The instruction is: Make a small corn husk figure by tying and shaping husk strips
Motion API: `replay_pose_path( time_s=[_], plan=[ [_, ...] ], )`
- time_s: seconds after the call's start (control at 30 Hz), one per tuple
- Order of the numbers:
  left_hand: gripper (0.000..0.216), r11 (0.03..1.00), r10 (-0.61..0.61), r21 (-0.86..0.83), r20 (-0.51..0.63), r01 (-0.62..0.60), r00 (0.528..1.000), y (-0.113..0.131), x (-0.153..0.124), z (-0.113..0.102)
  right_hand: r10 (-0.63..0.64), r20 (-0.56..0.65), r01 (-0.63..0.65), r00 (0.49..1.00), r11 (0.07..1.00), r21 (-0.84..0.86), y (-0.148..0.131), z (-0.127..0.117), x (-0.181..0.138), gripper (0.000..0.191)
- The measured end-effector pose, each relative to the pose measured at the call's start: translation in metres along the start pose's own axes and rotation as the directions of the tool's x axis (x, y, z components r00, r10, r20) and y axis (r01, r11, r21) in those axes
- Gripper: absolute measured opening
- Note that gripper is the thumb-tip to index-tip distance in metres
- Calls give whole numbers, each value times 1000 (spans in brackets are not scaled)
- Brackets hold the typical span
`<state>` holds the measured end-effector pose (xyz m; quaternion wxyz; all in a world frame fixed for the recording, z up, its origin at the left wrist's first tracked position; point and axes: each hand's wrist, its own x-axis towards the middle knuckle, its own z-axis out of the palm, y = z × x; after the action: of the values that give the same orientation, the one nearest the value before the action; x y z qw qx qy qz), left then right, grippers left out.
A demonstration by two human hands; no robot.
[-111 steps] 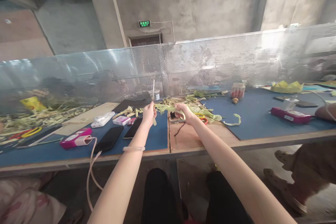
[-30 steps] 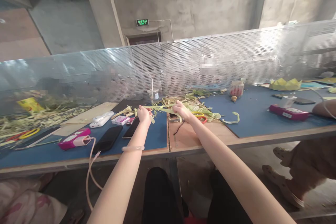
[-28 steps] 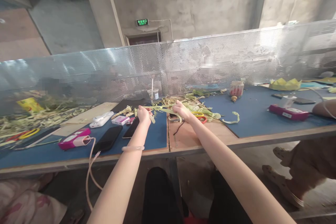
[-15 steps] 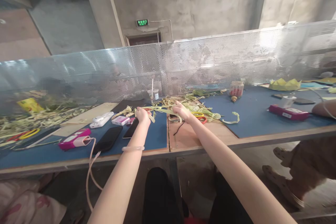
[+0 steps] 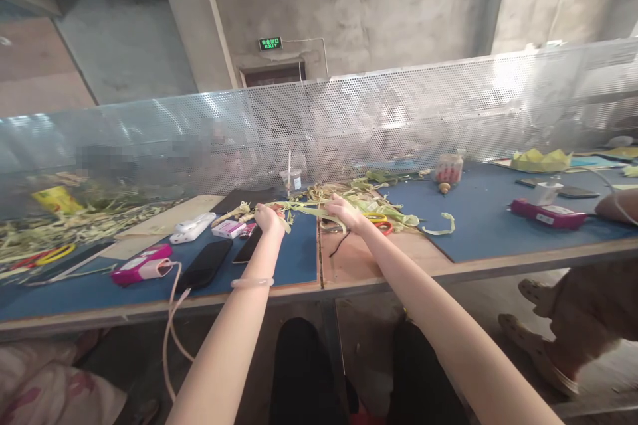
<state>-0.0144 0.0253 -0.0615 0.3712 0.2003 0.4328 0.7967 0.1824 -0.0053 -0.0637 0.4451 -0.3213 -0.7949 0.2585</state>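
A pale green strip of corn husk (image 5: 310, 211) runs between my two hands above the table. My left hand (image 5: 270, 219) is closed on its left end, with more husk ends poking out beside the fingers. Pinched fingers of my right hand (image 5: 343, 212) grip the strip farther right. Behind and beside the right hand spreads a heap of loose husks (image 5: 366, 196), partly covering scissors with orange and yellow handles (image 5: 383, 227). A bundle of cream-coloured husk pieces (image 5: 240, 211) lies left of my left hand. The fingertips are too small to make out clearly.
Left of my arm lie a black phone (image 5: 205, 264), a magenta device with a cable (image 5: 142, 264), a white case (image 5: 193, 228) and a small box (image 5: 228, 230). A cup with a straw (image 5: 291, 179) stands near the perforated metal screen (image 5: 349, 126). Co-workers sit on both sides.
My right hand has shifted slightly to the left, and my left hand a little left too. The husk strip stays held between them.
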Motion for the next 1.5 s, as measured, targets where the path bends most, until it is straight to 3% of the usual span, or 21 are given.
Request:
replay_pose_path(
  time_s=[0.2,0.37,0.57,0.73,0.93,1.17,1.37,1.5],
  plan=[
    [20,1000,-17,-17,56,18,998,0,1,2,-6,28,7,1000,1000,-5,1,1,1,21],
    [28,998,48,-52,161,-40,986,0,-3,2,-8,25,9,1000,1000,-25,0,1,0,21],
    [40,988,143,-96,350,-117,926,-2,-7,1,2,6,-1,1000,1000,-29,3,2,1,19],
    [37,991,128,-84,434,-101,892,-2,-8,2,-19,25,21,999,998,-65,12,3,5,21],
    [29,989,146,-95,466,-114,873,-2,-8,2,-116,151,133,982,985,-109,21,5,7,26],
    [28,989,147,-59,504,-136,851,-2,-11,2,50,75,-31,996,970,-239,19,19,3,42],
    [29,988,135,-20,562,-150,816,-5,-11,1,-52,5,51,999,962,-267,17,22,1,40],
    [29,989,123,-7,606,-149,786,-7,-10,2,-42,-6,39,999,960,-278,15,27,1,34]
  ],
)
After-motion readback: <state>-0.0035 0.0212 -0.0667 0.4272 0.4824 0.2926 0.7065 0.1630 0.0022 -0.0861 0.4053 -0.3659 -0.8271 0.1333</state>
